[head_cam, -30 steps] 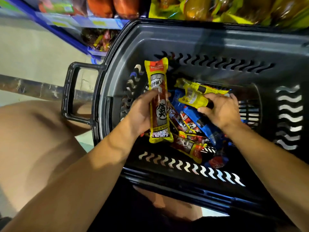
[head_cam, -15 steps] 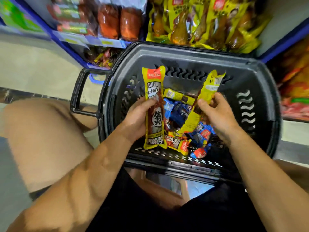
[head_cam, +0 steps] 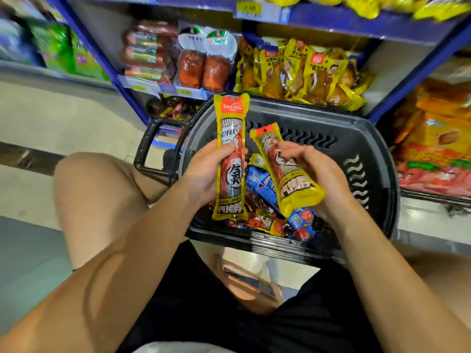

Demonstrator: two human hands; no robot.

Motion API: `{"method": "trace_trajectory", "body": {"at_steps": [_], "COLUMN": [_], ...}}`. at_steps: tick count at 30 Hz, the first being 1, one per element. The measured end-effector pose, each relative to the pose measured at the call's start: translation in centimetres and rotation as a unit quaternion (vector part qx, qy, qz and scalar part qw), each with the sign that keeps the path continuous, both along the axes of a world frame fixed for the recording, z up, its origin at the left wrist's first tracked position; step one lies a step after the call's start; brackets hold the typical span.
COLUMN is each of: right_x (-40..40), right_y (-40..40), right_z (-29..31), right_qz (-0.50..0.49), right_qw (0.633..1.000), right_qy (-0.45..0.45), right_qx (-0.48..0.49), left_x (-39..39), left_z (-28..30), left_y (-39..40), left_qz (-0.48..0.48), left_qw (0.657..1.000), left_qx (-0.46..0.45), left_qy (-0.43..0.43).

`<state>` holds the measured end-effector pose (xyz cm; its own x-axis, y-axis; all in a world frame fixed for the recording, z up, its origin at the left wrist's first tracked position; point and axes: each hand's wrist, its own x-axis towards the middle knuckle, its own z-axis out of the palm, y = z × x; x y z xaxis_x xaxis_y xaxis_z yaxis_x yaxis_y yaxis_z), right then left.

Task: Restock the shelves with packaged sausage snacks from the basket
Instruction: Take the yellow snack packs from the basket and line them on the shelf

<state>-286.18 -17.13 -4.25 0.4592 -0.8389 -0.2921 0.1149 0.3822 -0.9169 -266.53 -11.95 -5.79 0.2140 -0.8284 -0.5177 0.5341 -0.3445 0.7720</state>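
Note:
A dark grey plastic basket (head_cam: 369, 138) stands on the floor before the shelves, holding several yellow and blue sausage packs (head_cam: 262, 184). My left hand (head_cam: 204, 171) grips a long yellow sausage pack (head_cam: 230, 138) upright above the basket's left side. My right hand (head_cam: 321, 174) holds a second yellow sausage pack (head_cam: 293, 179), tilted with its top end leaning left, above the basket's middle. The two packs are close together but apart.
Blue-framed shelves (head_cam: 397, 24) rise behind the basket with yellow chicken-leg packs (head_cam: 305, 72), red meat packs (head_cam: 201, 67) and sausage rolls (head_cam: 145, 52). Orange packs (head_cam: 438, 138) fill the right shelf. My bent left knee (head_cam: 96, 194) is left of the basket handle (head_cam: 153, 146).
Both hands have lifted their packs higher out of the basket. The right hand's pack has turned face up. The camera has tipped upward, showing more shelf.

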Motion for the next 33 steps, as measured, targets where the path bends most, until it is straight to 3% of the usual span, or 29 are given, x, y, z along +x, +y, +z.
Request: {"method": "trace_trajectory", "body": {"at_steps": [3,5,10,15,23,29,33], "right_x": [0.1,-0.1,0.3,1.3,5.2,10.6,13.6], "right_y": [0.8,1.4,2.8,2.9,1.3,-1.7,-4.5], "right_z": [0.1,0.0,1.0,3.2,8.0,12.5,15.2], "right_qz": [0.029,0.052,0.041,-0.013,0.034,0.026,0.013], "right_qw": [0.979,0.965,0.982,0.987,0.987,0.977,0.972], "right_qy": [0.137,0.172,0.093,0.077,0.038,0.119,0.167], "right_qx": [-0.147,-0.192,-0.157,-0.141,-0.155,-0.176,-0.166], "left_x": [0.2,0.3,0.7,1.6,6.4,10.5,12.6], "left_z": [0.8,1.4,2.4,5.1,10.6,13.3,14.7], "left_y": [1.0,1.7,2.6,2.8,2.5,1.5,0.1], "left_qz": [-0.01,-0.022,-0.025,-0.034,-0.009,0.039,0.064], "left_qw": [1.0,0.999,0.998,0.994,0.973,0.944,0.943], "left_qx": [-0.014,-0.029,-0.05,-0.083,-0.175,-0.181,-0.183], "left_qy": [-0.002,-0.006,-0.018,-0.067,-0.151,-0.274,-0.27]}}
